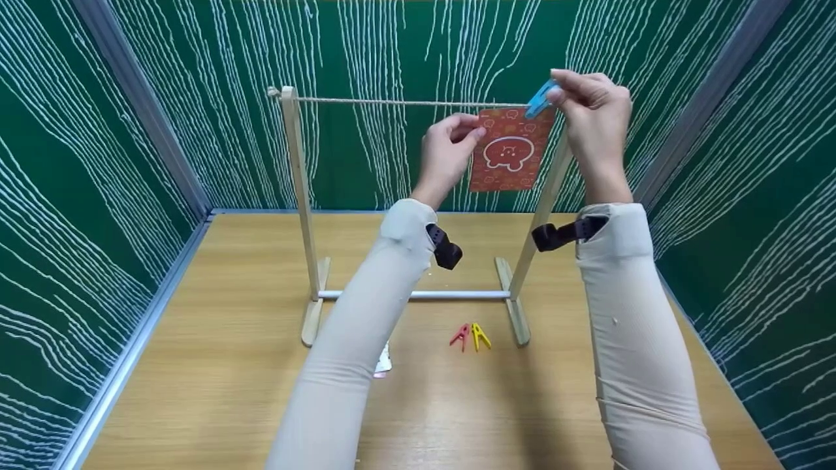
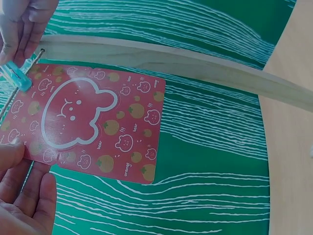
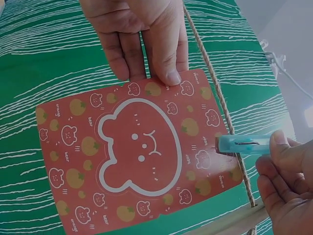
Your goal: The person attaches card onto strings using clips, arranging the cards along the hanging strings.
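Observation:
A red card [image 1: 484,176] printed with a bear face and oranges hangs at the right end of a string [image 1: 392,102] stretched between two wooden posts. My left hand [image 1: 447,156] pinches the card's upper left edge between thumb and fingers. At its upper right, my right hand [image 1: 597,124] pinches a blue clothespin [image 3: 249,144] by the handle end. The clothespin's tip lies over both the string and the card's top edge in the right wrist view.
A pink clothespin [image 1: 460,335] and a yellow clothespin [image 1: 481,336] lie on the wooden table [image 1: 235,365]. Some white paper [image 1: 384,361] shows partly behind the left sleeve. The stand has a left post [image 1: 300,189], a right post [image 1: 545,196] and a white crossbar [image 1: 457,295].

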Demonstrator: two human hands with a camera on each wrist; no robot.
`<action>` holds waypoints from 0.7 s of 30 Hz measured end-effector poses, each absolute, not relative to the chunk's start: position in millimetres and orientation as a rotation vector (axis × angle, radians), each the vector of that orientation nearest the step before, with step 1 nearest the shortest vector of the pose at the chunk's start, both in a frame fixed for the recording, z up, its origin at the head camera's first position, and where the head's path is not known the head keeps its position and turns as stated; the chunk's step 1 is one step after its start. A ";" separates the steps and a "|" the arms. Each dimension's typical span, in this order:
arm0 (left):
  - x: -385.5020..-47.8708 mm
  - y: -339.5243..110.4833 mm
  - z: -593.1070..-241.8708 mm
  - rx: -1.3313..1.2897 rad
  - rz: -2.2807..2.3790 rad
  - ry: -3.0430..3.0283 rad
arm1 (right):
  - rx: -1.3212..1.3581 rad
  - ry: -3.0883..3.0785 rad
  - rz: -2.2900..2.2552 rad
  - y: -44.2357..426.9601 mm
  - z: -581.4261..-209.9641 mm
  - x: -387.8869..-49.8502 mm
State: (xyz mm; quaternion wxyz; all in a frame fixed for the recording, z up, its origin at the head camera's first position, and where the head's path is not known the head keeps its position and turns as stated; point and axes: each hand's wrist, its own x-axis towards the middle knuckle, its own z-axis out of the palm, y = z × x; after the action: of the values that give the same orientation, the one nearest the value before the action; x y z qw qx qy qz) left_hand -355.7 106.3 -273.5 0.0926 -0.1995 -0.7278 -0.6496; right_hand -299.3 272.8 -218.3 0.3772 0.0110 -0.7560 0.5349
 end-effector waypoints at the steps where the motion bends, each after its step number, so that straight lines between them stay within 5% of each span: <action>1: -355.6 106.5 -273.4 -0.590 -1.932 -2.162 | 0.027 -1.941 1.362 272.6 -218.1 -299.2; 21: -352.5 107.0 -273.1 -0.587 -1.943 -2.160 | 0.035 -2.126 1.274 271.1 -217.3 -288.2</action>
State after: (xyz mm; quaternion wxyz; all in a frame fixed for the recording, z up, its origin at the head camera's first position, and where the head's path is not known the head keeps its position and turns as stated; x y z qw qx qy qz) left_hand -352.5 107.0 -273.1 0.0886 -0.1973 -0.7259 -0.6529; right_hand -288.2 271.1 -217.3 0.3252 0.0134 -0.8111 0.4859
